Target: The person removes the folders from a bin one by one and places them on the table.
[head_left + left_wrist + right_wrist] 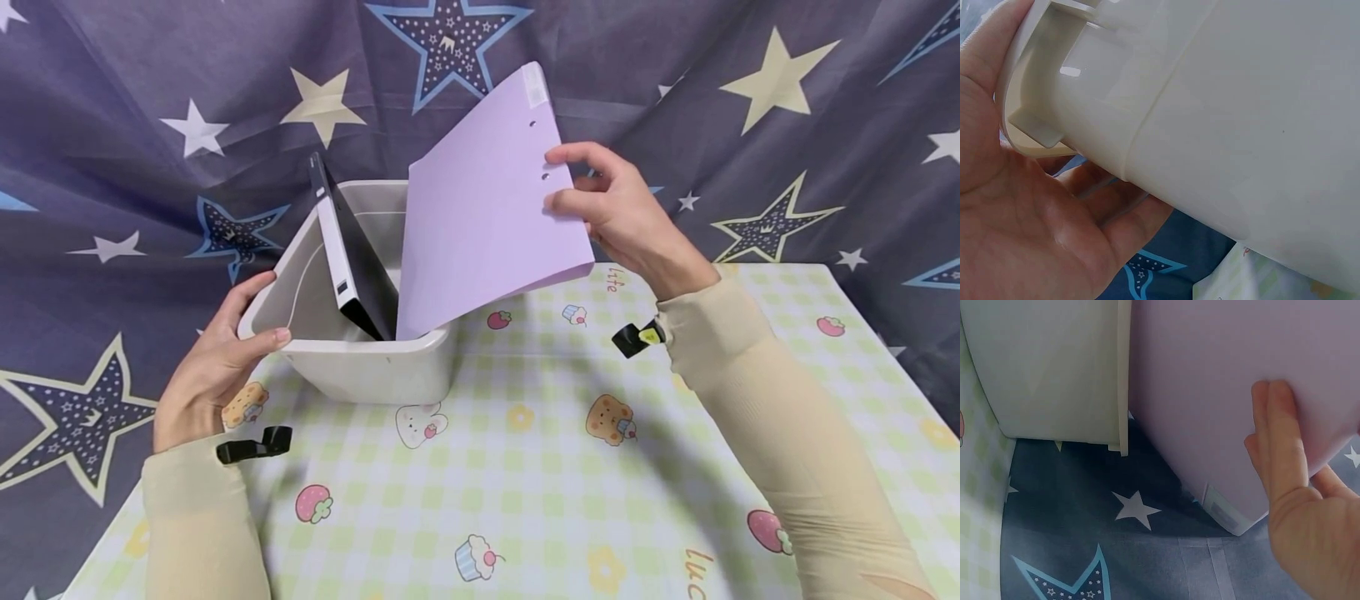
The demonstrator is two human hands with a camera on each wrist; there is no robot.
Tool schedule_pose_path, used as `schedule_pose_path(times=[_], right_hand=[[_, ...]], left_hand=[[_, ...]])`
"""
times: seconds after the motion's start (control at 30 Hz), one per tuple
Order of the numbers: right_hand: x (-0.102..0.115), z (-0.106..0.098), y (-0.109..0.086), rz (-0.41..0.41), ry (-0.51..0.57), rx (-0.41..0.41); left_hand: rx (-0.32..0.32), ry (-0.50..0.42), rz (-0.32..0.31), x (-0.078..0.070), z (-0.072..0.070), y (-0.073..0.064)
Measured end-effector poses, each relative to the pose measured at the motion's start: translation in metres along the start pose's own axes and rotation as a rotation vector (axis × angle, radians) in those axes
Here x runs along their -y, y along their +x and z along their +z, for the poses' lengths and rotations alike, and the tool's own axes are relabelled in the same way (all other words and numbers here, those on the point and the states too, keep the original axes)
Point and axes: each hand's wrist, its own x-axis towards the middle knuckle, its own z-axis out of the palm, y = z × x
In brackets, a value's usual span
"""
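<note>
A white plastic bin [360, 371] stands on the table at left of centre in the head view. My left hand [217, 358] grips its left end, thumb over the front rim; in the left wrist view the fingers [1125, 219] reach along the outer wall [1229, 125]. A lilac ring binder [480, 208] slants up out of the bin to the right, its lower left part inside. My right hand [618, 208] holds its right edge, with fingers [1285, 437] against one cover in the right wrist view. A black binder [363, 258] leans inside the bin, left of the lilac one.
A checked tablecloth [555, 483] printed with strawberries, cupcakes and bears covers the table. Behind hangs a dark curtain [622, 67] with stars, close to the bin's back. Black straps [255, 446] show at both wrists.
</note>
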Motion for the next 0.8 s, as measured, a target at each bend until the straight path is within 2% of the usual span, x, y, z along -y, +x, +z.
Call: schedule_pose_path(times=[0.5, 0.8], right_hand=[[-0.010, -0.009, -0.017, -0.025, 0.037, -0.030], [-0.015, -0.016, -0.024, -0.046, 0.117, -0.040]], left_hand=[[0.013, -0.026, 0.010, 0.001, 0.001, 0.001], [0.006, -0.037, 0.008, -0.001, 0.001, 0.000]])
